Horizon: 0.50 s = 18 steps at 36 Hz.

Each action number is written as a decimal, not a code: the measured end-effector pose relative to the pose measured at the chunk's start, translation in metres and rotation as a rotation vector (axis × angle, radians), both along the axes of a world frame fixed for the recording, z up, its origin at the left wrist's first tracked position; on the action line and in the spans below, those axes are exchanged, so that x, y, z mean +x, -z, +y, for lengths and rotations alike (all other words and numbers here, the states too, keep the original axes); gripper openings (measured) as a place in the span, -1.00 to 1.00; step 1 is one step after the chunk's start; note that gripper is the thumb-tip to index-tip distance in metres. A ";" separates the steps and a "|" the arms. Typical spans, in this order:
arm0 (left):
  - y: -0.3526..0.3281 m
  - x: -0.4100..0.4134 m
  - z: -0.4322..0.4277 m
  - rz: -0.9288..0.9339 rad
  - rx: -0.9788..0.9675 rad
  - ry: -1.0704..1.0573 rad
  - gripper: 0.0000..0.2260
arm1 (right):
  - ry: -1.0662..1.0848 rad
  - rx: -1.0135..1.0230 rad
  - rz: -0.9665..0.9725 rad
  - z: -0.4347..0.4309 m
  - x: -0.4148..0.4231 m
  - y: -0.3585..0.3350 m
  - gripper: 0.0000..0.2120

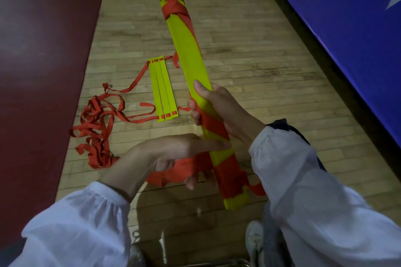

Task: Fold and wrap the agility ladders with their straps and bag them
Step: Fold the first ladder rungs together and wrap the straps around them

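A long bundle of stacked yellow ladder rungs (191, 54) is held up over the floor, with red strap wound round its far end and its near end. My right hand (219, 108) grips the bundle near its middle. My left hand (184, 154) holds the loose red strap (173, 171) beside the bundle's near end, index finger stretched against the rungs. A second ladder lies on the floor: three yellow rungs (163, 89) side by side, with a tangled pile of red strap (97, 130) to their left. No bag is in view.
The floor is pale wood boards (249, 54). A dark red painted area (39, 60) runs along the left. A blue mat or wall pad (347, 28) slants along the right. My shoes (255, 243) and knees show at the bottom edge.
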<state>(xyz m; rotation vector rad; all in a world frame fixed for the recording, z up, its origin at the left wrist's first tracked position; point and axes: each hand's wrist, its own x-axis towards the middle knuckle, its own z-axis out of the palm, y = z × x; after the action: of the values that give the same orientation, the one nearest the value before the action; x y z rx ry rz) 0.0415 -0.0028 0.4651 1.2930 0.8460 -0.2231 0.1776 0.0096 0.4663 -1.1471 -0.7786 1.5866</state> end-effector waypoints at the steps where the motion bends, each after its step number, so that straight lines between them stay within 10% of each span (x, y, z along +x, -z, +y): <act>1: 0.005 0.001 0.003 0.024 0.039 -0.006 -0.60 | 0.001 0.005 -0.011 0.000 0.000 0.000 -0.83; 8: 0.011 0.004 0.006 0.106 0.233 0.051 -0.66 | 0.002 0.015 -0.051 0.000 0.003 -0.002 -0.85; 18: -0.024 0.003 -0.009 -0.179 -0.023 0.010 -0.78 | -0.054 0.069 -0.153 0.000 0.013 -0.009 -0.86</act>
<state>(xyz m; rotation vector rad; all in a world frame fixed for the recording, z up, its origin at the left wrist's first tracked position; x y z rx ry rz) 0.0450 -0.0119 0.4887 1.2753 0.6827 -0.1225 0.1905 0.0092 0.4756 -1.2161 -0.9640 1.5168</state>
